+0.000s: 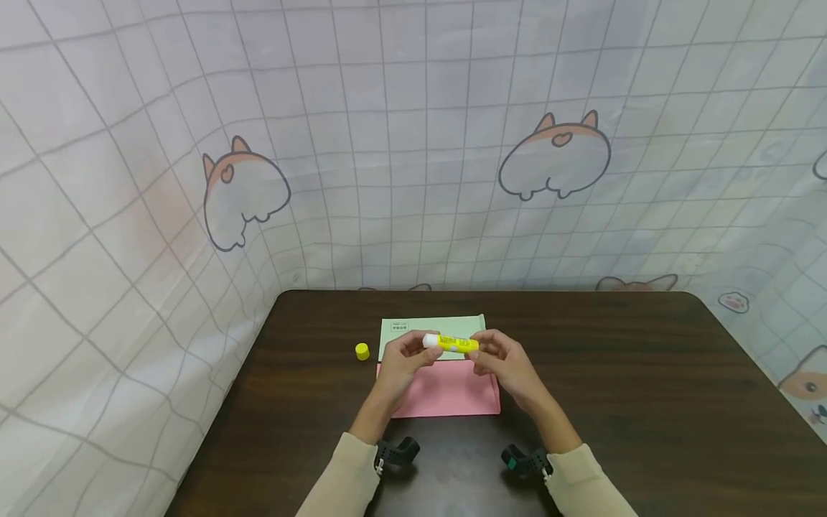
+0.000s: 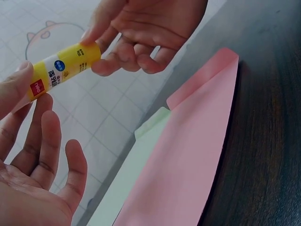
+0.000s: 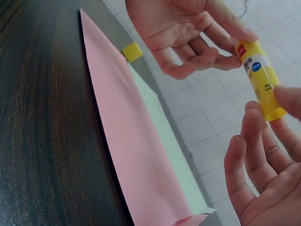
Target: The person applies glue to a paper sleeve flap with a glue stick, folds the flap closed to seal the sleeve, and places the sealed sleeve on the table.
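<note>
A yellow glue stick [image 1: 452,343] lies level between both hands, a little above the papers. My left hand [image 1: 416,350] pinches its white end and my right hand [image 1: 481,355] pinches its yellow end. In the left wrist view the glue stick [image 2: 61,66] runs from my left thumb up to my right hand [image 2: 141,28]. In the right wrist view the glue stick [image 3: 258,77] stands between my right fingertips [image 3: 251,117] and my left hand [image 3: 197,28]. A pink sheet [image 1: 446,388] lies under the hands and overlaps a pale green sheet [image 1: 446,327].
A small yellow cap [image 1: 362,351] stands on the dark wooden table [image 1: 614,373], left of the papers; the cap [image 3: 132,51] also shows in the right wrist view. A checked cloth with cartoon animals [image 1: 555,154] hangs behind and at both sides.
</note>
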A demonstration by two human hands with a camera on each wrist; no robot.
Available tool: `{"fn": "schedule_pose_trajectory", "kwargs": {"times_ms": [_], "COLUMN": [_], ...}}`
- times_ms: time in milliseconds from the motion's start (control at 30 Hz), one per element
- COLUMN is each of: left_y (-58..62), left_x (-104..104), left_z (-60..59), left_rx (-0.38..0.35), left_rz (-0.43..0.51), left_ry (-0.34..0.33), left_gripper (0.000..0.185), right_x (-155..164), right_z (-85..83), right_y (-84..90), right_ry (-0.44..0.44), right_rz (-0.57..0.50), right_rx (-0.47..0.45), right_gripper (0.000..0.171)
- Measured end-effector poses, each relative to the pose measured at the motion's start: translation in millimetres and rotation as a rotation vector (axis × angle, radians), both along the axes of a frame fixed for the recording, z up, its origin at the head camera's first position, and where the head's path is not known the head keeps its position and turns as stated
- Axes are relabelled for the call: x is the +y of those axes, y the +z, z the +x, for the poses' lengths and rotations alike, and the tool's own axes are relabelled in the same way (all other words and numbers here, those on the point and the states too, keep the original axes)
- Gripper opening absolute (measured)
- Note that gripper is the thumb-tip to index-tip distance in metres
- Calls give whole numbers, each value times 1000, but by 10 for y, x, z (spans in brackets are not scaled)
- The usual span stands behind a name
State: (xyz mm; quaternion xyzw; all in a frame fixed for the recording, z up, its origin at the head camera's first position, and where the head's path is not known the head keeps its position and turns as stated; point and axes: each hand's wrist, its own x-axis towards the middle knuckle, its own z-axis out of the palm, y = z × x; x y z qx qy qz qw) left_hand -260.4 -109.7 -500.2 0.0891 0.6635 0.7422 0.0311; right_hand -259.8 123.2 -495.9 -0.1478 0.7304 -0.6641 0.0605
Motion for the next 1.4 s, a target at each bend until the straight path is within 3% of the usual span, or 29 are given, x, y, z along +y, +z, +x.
{"fn": "schedule_pose_trajectory", "kwargs": {"times_ms": [700, 1200, 1400], "left_y": [9, 0, 18], "left_x": [3, 18, 17], "left_z": [9, 2, 7], "left_rx": [-19, -41, -31], "left_rz": [11, 34, 25], "left_ry": [2, -27, -32], "left_gripper": [40, 41, 41], "right_x": [17, 38, 7], "right_z": [-37, -39, -39], "right_y": [16, 2, -3], "right_ry": [-8, 38, 0], "right_rz": [109, 132, 111], "right_rx": [-26, -9, -28], "right_gripper": [30, 47, 52]}}
